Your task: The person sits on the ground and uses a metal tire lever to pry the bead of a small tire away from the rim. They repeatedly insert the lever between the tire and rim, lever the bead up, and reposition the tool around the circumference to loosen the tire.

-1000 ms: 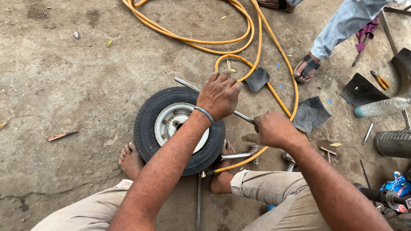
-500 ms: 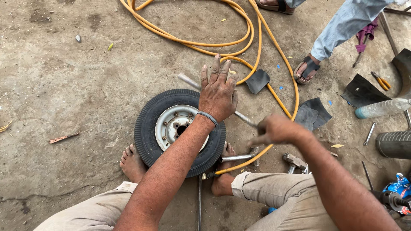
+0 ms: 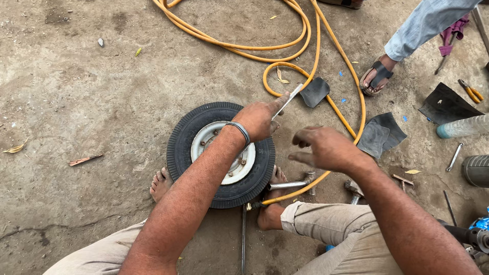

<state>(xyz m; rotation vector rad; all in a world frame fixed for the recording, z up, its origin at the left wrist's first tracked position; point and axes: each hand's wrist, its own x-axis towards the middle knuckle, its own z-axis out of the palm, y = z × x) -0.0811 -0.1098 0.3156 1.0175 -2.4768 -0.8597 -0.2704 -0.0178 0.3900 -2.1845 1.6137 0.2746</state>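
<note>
On the dirt floor between my feet lies the small tyre (image 3: 220,154); my left hand (image 3: 261,119) over its rim has fingers closed around a flat metal lever (image 3: 287,102), my right hand (image 3: 326,147) hovers half-open, holding nothing.

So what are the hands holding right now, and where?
The left hand grips a flat metal bar by its lower end, over the tyre. The right hand holds nothing.

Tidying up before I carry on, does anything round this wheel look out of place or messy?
Yes: cut scraps of black rubber lie on the ground right of the tyre, and the orange hose sprawls in loose loops. Pliers lie loose too.
</note>
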